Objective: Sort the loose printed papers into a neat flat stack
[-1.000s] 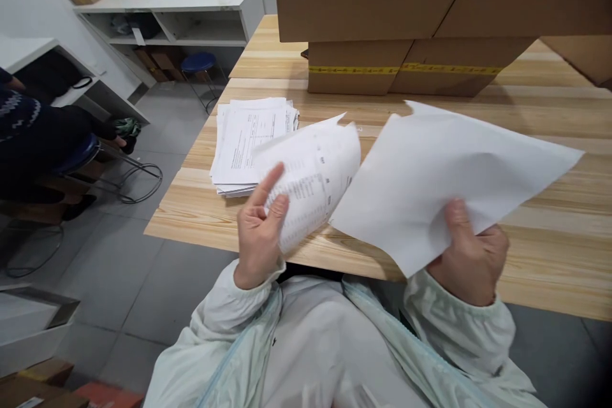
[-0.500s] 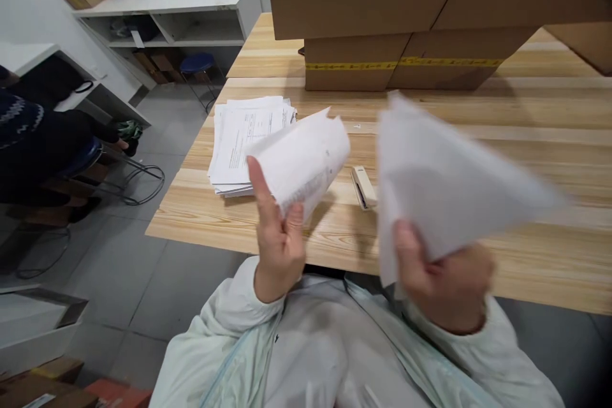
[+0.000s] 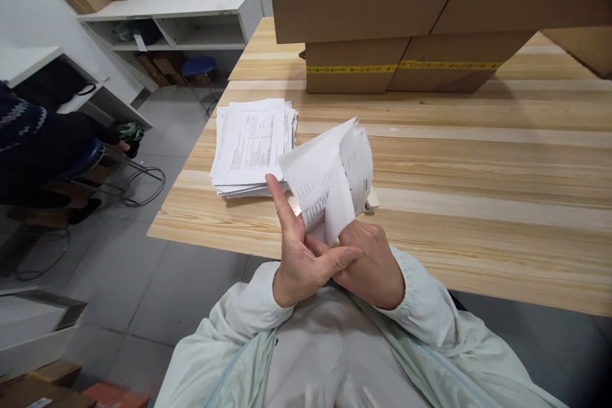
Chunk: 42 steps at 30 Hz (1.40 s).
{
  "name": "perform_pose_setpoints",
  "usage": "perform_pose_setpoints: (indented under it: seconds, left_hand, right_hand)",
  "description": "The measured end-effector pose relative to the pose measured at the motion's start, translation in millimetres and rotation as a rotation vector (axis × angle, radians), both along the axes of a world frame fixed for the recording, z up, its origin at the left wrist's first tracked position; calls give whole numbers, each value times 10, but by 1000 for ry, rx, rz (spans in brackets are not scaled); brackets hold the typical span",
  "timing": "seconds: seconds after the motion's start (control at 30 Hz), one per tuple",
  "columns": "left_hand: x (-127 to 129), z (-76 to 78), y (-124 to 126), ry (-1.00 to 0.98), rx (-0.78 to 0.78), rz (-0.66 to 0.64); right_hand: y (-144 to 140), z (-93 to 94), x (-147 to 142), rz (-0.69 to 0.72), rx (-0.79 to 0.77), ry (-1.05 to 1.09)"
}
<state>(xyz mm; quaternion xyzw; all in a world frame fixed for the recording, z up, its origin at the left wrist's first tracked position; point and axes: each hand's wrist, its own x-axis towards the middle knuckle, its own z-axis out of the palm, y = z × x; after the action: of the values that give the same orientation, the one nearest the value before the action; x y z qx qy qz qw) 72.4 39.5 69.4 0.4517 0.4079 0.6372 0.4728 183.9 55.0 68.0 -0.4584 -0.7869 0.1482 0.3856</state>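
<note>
A stockroom or packing office, by the look of it. Big cardboard boxes (image 3: 411, 19) sealed with yellow tape are stacked at twelve o'clock on a long wooden worktable (image 3: 478, 204), and a stack of printed forms (image 3: 251, 146) sits at eleven. White open shelving (image 3: 176, 13) with more cartons runs along the wall at ten, over a grey tiled floor (image 3: 157, 261) with a blue stool (image 3: 198, 67).

Paper stack (image 3: 253, 146) left of, probably, stapler (image 3: 370, 203)
</note>
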Motion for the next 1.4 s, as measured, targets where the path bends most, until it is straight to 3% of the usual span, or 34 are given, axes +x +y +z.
perform_pose_setpoints:
  seconds: [0.1, 0.23, 0.3, 0.4, 0.47, 0.57, 0.63, 0.77, 0.93, 1.1, 1.27, 1.4]
  left_hand:
    - [-19, -64, 23, 48, 52, 0]
    - [-128, -105, 81, -41, -126, -21]
    - [-226, -124, 124, -44, -123, 27]
    - [-377, -137, 189, 6, 32, 179]
    - [-442, -120, 227, 32, 129, 182]
    - [-461, -66, 275, 28, 220, 5]
    - [-448, -36, 305, 27, 242, -62]
    - [-443, -21, 386, 99, 283, -8]
    - [-431, -82, 493, 94, 346, -56]
    - [-368, -112, 481, 112, 315, -23]
    - [-337, -82, 457, 105, 329, -38]
    - [-326, -97, 435, 215, 301, 53]
  right_hand:
    - [13, -1, 76, 132, -4, -114]
    - [1, -66, 144, 227, 36, 2]
    - [15, -116, 214, 52, 191, 183]
    - [101, -177, 429, -226, 431, 437]
    - [175, -224, 597, -146, 278, 479]
    - [242, -359, 725, 136, -158, 444]
    - [257, -485, 688, 149, -242, 470]
    - [275, -661, 513, -72, -129, 577]
    - [314, -696, 474, 79, -180, 619]
    - [327, -796, 494, -24, -144, 600]
    - [317, -823, 499, -6, -126, 641]
    - [321, -822, 470, 20, -53, 694]
